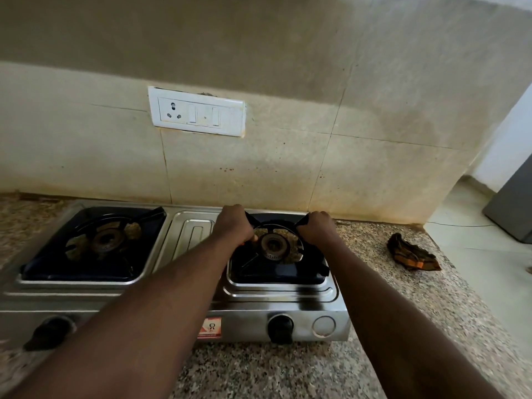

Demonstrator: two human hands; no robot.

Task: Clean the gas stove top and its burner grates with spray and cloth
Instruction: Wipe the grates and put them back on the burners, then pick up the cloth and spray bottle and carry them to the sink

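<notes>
A two-burner steel gas stove (184, 234) stands on a speckled granite counter against the tiled wall. My left hand (233, 224) grips the far left side of the right burner grate (283, 267), a black wire frame. My right hand (316, 227) grips its far right side. The grate sits over the right burner (272, 245), slightly skewed. The left burner grate (95, 240) rests in place over its burner. A crumpled dark cloth with orange stripes (412, 252) lies on the counter to the right of the stove. No spray bottle is in view.
Two black knobs (280, 326) (49, 332) stick out of the stove's front panel. A white socket and switch plate (198, 112) is on the wall above. The counter ends at the right, with floor and a grey appliance (512, 208) beyond.
</notes>
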